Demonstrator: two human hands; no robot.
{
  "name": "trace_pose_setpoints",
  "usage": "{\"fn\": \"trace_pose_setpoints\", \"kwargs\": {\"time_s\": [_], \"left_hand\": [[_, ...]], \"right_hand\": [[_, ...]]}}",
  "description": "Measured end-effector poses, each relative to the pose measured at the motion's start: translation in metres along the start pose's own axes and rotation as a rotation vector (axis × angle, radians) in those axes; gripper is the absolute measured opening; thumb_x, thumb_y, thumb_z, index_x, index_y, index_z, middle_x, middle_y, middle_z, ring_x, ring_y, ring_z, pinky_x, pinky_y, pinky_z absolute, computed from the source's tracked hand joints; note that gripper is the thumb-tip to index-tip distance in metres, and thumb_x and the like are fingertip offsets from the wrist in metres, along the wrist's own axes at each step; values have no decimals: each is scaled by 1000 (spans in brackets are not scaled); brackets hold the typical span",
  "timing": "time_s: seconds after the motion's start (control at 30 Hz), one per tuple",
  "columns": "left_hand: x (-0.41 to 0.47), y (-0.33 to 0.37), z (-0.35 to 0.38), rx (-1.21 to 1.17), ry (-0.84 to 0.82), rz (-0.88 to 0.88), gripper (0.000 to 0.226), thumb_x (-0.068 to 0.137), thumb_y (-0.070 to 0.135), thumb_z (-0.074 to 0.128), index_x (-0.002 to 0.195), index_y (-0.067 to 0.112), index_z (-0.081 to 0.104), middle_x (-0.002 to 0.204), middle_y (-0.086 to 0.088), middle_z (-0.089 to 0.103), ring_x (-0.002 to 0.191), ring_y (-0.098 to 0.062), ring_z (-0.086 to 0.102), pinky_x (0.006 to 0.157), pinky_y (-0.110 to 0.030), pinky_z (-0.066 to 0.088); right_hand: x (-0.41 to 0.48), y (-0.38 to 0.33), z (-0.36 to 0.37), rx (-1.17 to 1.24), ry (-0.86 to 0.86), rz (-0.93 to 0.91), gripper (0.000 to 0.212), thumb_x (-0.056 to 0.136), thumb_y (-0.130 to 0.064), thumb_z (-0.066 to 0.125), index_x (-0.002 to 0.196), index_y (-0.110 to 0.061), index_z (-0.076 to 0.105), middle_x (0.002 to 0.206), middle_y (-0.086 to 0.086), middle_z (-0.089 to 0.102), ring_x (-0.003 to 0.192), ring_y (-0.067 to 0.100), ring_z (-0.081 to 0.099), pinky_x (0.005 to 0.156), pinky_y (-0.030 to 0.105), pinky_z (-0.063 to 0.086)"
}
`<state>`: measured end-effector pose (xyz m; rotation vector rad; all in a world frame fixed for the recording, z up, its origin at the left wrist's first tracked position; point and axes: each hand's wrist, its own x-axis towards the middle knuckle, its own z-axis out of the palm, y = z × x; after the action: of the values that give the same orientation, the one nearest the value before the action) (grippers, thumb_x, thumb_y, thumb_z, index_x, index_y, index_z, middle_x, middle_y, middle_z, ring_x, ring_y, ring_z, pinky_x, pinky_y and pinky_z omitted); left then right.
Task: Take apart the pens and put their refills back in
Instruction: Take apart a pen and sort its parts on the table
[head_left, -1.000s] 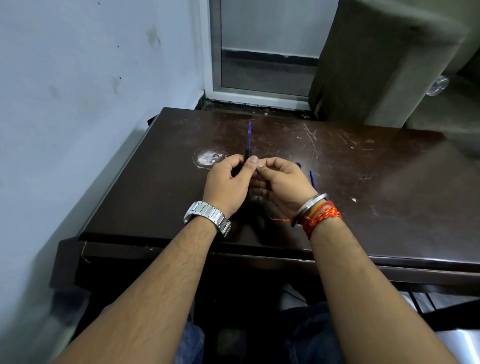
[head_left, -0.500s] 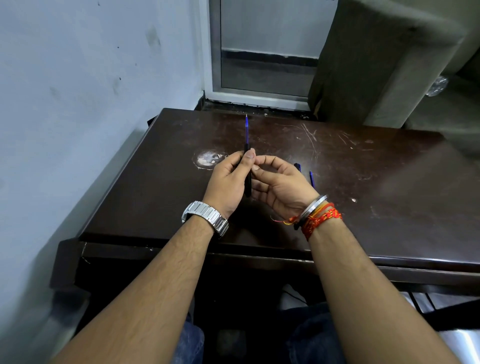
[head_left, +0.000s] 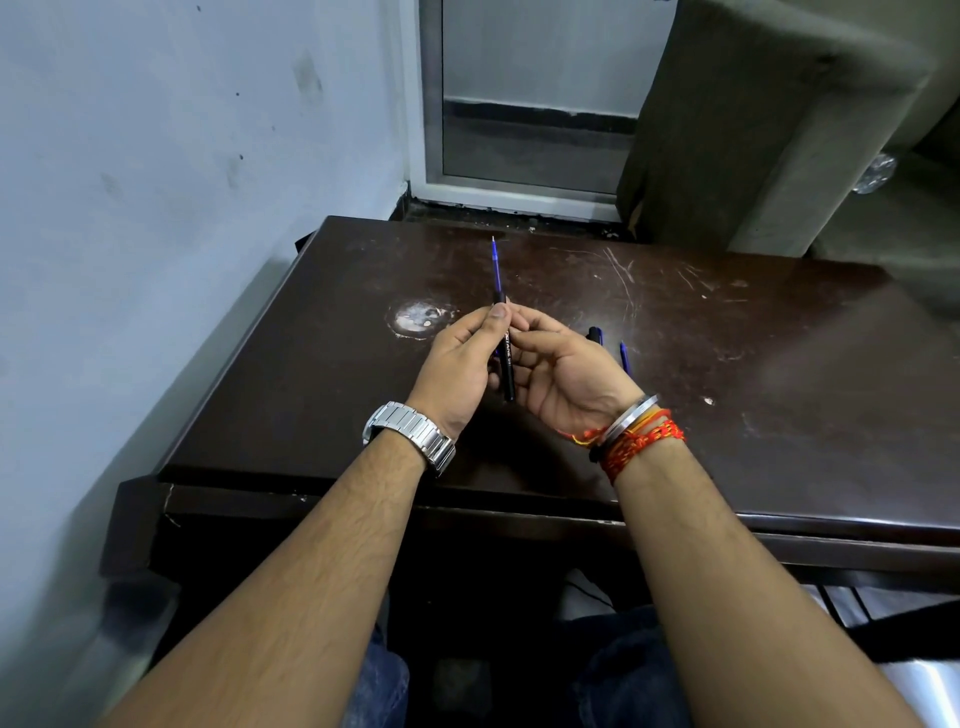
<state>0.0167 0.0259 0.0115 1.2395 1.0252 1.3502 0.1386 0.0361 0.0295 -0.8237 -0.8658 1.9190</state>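
Two hands meet over one black pen barrel (head_left: 506, 364), held above the dark wooden table (head_left: 779, 415) with printed lettering along its side. One blue refill (head_left: 496, 267) sticks out of the barrel's far end, pointing away from the grip, its fine tip farthest out. The left hand (head_left: 460, 369) pinches the barrel near that far end between thumb and fingers, clamped on it. The right hand (head_left: 563, 374) lies palm up just right of the barrel, its fingertips closed on the same upper part. Right of the grip, two more pieces lie on the table: one dark pen part (head_left: 595, 334) and one blue piece (head_left: 625, 356). One metal watch (head_left: 413, 434) circles the left wrist; one steel bangle (head_left: 631, 418) and red threads (head_left: 644, 449) circle the right.
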Motion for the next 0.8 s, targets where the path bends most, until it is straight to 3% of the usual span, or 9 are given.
{"fn": "trace_pose_setpoints", "kwargs": {"time_s": [0.13, 0.27, 0.37, 0.43, 0.47, 0.53, 0.63, 0.7, 0.8], "left_hand": [[1, 0, -2, -57, -33, -7, 41, 101, 21, 45, 70, 26, 71, 81, 12, 72, 74, -1, 66, 63, -18, 52], [1, 0, 0, -66, -13, -4, 39, 100, 18, 47, 68, 21, 70, 78, 13, 72, 76, 2, 66, 64, -16, 53], [2, 1, 0, -49, 44, 15, 38, 99, 20, 50, 66, 20, 68, 80, 17, 73, 96, -2, 67, 80, -24, 54], [5, 0, -3, 45, 116, 21, 37, 98, 24, 53, 64, 22, 68, 83, 20, 70, 113, -15, 61, 95, -38, 46], [5, -1, -5, 97, 142, 16, 36, 97, 26, 54, 64, 22, 68, 86, 21, 68, 112, -15, 61, 96, -39, 44], [6, -3, -7, 151, 173, 1, 34, 96, 29, 55, 66, 22, 68, 91, 17, 70, 95, -10, 64, 90, -34, 49], [7, -5, -8, 211, 225, 3, 32, 96, 31, 56, 70, 19, 70, 84, 8, 74, 62, -3, 61, 65, -17, 52], [7, -6, -7, 264, 262, 7, 33, 96, 33, 56, 71, 16, 69, 73, 5, 70, 50, -2, 57, 51, -14, 47], [7, -6, -8, 332, 284, -9, 32, 94, 34, 57, 67, 19, 67, 60, 10, 65, 45, -2, 57, 47, -14, 45]], "right_hand": [[0, -2, -2, -31, 3, 60, 21, 97, -7, 48, 111, -13, 61, 78, 4, 64, 67, 15, 64, 61, 26, 55], [1, -1, -3, -31, 56, 34, 20, 97, 1, 49, 104, -8, 65, 76, 3, 67, 63, 10, 62, 63, 20, 56], [4, -4, -4, -55, 282, -70, 16, 93, 4, 55, 101, -8, 63, 83, 10, 70, 59, 13, 67, 59, 23, 59], [5, -6, -12, -128, 527, -185, 20, 88, 5, 61, 97, -12, 56, 91, 16, 68, 67, 22, 71, 63, 28, 61], [5, -7, -18, -247, 653, -240, 23, 84, 3, 66, 93, -15, 54, 95, 18, 68, 73, 26, 73, 65, 31, 61], [3, -8, -29, -601, 813, -310, 21, 76, -6, 74, 87, -16, 59, 95, 18, 71, 80, 29, 73, 71, 37, 61], [0, -6, -36, -1028, 789, -286, 13, 75, -17, 74, 87, -14, 74, 80, -1, 72, 79, 16, 69, 83, 34, 59], [0, -3, -34, -1197, 736, -245, 19, 80, -20, 70, 97, -15, 78, 89, 1, 74, 91, 18, 68, 91, 23, 49], [1, -2, -31, -1317, 694, -226, 21, 85, -21, 67, 103, -15, 78, 101, 4, 76, 100, 20, 67, 88, 18, 41]]}}
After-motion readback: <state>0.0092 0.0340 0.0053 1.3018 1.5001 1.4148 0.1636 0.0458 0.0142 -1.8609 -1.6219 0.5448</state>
